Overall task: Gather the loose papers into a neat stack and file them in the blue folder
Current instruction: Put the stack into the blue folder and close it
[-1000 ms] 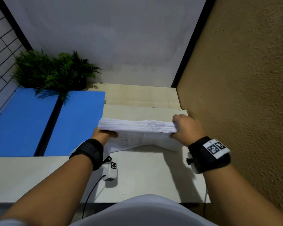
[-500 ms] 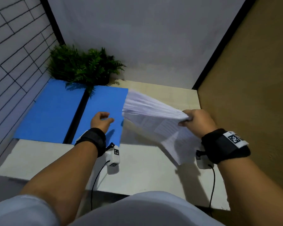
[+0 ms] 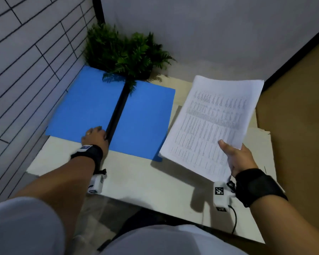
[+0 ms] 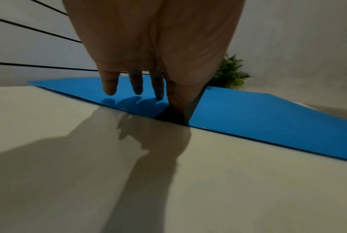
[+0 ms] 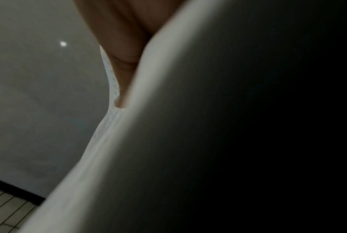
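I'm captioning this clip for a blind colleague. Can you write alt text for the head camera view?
The right hand holds a stack of printed papers above the table, beside an open blue folder. The left hand rests on the folder near its black spine; a green plant stands behind.

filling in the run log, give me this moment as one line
paper stack: held by right hand, above table | blue folder: open flat | left hand: fingers resting on folder by spine | filing: not yet done
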Available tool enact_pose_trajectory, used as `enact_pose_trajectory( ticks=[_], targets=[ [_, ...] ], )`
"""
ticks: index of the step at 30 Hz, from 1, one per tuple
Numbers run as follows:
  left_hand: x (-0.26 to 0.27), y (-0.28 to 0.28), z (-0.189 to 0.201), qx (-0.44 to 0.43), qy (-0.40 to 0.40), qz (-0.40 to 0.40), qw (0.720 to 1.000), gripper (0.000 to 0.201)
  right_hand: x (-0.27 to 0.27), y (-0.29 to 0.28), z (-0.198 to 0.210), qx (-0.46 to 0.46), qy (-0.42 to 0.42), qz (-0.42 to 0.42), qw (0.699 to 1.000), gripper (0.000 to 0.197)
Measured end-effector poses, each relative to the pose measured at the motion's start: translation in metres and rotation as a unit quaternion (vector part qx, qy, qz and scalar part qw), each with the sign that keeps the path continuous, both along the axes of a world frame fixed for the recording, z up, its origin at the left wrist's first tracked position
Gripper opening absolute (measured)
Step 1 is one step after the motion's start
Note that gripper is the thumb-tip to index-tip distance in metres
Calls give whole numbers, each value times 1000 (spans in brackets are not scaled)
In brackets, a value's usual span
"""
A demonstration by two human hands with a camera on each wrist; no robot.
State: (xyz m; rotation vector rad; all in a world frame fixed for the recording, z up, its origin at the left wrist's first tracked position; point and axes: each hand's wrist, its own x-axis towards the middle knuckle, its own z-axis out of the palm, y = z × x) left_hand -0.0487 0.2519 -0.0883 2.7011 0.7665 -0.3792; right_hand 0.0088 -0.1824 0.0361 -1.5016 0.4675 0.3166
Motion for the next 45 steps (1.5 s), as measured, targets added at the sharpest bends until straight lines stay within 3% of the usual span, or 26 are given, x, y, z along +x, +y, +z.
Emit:
enact_pose_trajectory(
  ticks=[4,7,10,15,19,23,26,28,31,33,37,39,42,45],
  targets=[
    [-23,-33,2,-53,-1,-61,997,8,1,10,-7,-18,4,22,1000,44],
    [-50,-69,6,-102,43,-95,989,27,2,18,-11,-1,8,65,998,44],
    [-73,-93,8,-125,37,-110,985,24,-2,28,-23,14,25,108,994,45],
    [-92,-98,9,-149,36,-122,981,11,-15,53,-58,40,88,143,985,46],
    [-94,-83,13,-158,13,-122,980,12,-17,71,-85,8,148,126,981,40],
    [-99,-42,12,-92,-19,9,995,38,-7,72,-109,-34,165,120,978,61],
    [-109,-7,12,-49,-26,163,985,64,-4,75,-110,-32,161,114,980,56],
    [-112,11,10,-46,-2,224,974,75,-6,80,-106,-25,159,108,981,52],
    [-110,31,11,-81,0,265,961,79,-7,84,-111,-35,148,98,983,46],
    [-108,37,19,-117,-13,275,954,66,-8,86,-112,-48,141,97,984,41],
    [-99,29,64,-168,-114,242,949,22,-9,89,-110,-89,112,103,984,72],
    [-93,18,100,-183,-162,206,948,21,-11,89,-108,-119,105,106,982,76],
    [-89,-11,154,-227,-208,116,944,17,-16,89,-104,-87,126,97,983,63],
    [-87,-56,195,-370,-192,-3,909,17,-10,80,-102,-137,107,127,977,60]
  ],
)
